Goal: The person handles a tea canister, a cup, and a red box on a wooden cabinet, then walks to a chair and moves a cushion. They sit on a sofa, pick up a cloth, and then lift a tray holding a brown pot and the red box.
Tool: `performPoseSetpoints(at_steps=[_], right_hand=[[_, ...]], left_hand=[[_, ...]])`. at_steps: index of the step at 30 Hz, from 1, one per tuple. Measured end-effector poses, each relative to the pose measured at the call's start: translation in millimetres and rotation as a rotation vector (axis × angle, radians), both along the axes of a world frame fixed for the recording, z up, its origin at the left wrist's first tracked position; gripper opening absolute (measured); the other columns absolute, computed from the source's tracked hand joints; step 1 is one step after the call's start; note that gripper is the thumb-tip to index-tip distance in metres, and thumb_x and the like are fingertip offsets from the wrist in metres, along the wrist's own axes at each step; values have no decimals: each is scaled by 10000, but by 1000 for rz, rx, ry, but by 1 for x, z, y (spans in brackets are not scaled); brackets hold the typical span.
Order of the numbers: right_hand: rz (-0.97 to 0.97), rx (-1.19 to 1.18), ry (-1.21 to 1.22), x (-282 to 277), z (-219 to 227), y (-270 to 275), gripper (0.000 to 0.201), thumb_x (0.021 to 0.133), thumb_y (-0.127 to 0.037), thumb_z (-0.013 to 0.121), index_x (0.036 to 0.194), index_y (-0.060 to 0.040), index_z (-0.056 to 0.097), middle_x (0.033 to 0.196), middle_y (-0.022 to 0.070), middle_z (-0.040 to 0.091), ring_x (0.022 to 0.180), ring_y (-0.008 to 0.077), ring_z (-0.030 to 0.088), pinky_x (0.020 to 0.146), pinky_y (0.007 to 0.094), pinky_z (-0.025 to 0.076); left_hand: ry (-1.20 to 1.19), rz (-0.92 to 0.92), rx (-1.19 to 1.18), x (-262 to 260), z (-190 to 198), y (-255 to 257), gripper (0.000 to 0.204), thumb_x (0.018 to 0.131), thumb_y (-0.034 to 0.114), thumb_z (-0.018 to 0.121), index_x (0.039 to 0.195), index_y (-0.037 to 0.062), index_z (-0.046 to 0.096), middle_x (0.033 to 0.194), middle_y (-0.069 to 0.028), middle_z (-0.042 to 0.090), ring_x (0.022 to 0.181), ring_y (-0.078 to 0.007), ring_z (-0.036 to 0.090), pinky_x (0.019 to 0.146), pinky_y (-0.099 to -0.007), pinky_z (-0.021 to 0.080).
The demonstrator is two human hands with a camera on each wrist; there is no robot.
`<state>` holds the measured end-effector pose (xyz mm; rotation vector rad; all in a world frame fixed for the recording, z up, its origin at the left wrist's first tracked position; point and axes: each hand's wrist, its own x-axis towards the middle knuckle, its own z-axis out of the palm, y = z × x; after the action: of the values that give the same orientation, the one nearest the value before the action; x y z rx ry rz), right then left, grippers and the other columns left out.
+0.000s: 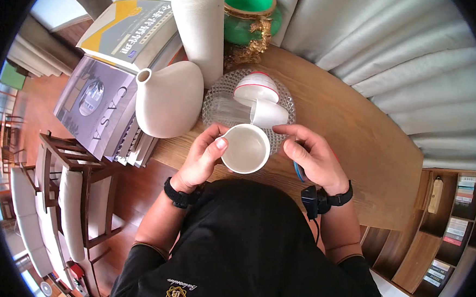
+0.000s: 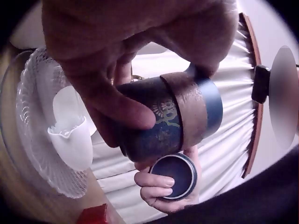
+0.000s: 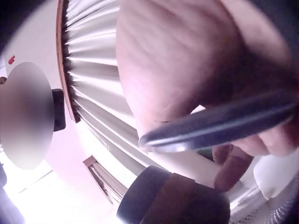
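My left hand (image 1: 202, 154) grips a cup (image 1: 246, 149) whose pale inside faces up in the head view. Its outside, in the left wrist view, is dark blue with a brown band and a small flower design (image 2: 166, 112). My right hand (image 1: 314, 156) pinches a round dark-blue lid (image 2: 180, 179) with a pale ring; this disc (image 3: 215, 123) appears edge-on in the right wrist view. Cup and lid are held apart, side by side. Just beyond the hands, a patterned glass plate (image 1: 214, 98) bears a red-rimmed white bowl (image 1: 258, 90) and a white cup (image 1: 271, 115), both tipped over.
Left of the plate stand a round white vase (image 1: 170, 103) and a tall white vase (image 1: 201, 37), beside stacked books (image 1: 96, 104). A green pot with gold trim (image 1: 245, 29) is at the back. Grey curtains (image 1: 374, 53) border the wooden table (image 1: 353, 128); shelves (image 1: 423, 236) stand at right.
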<state>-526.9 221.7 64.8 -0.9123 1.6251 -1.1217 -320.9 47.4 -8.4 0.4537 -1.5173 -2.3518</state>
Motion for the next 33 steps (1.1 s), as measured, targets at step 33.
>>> performPoseSetpoints(at_steps=[33], right_hand=[[-222, -220, 322, 19, 0, 11, 274, 814, -145, 835, 1044, -57, 717, 833, 6, 605, 702, 67, 532, 611, 242, 407]], left_hand=[[-4, 292, -1039, -9, 20, 7, 987, 579, 384, 984, 1333, -16, 490, 1232, -184, 643, 1021, -266, 678, 840, -357, 564]])
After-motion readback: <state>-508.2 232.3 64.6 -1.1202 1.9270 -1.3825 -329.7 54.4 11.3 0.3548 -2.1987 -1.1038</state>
